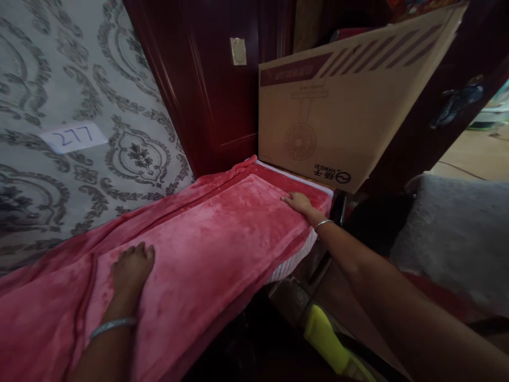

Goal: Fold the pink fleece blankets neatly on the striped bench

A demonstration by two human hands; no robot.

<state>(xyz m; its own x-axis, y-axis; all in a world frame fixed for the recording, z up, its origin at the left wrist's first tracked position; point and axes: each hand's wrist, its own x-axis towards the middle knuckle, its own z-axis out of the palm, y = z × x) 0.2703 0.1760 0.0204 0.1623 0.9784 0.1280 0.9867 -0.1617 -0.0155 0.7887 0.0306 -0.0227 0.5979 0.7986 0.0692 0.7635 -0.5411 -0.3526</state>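
A pink plush blanket (207, 239) lies folded in a long flat rectangle, on top of more of the same red-pink fabric. My left hand (132, 268) rests palm down on its near left part, fingers lying on the cloth and slightly bent. At the far right corner of the folded layer, my right hand (297, 202) lies on the cloth with the thumb side stretched toward the left. Neither hand visibly lifts the fabric. A bracelet is on each wrist.
A large cardboard box (338, 106) stands behind the far end, against dark red doors (222, 95). Patterned wallpaper (139, 154) with a "277" paper label (73, 137) borders the left side. Below right are a yellow-green object (326, 339) and a grey furry cover (457, 239).
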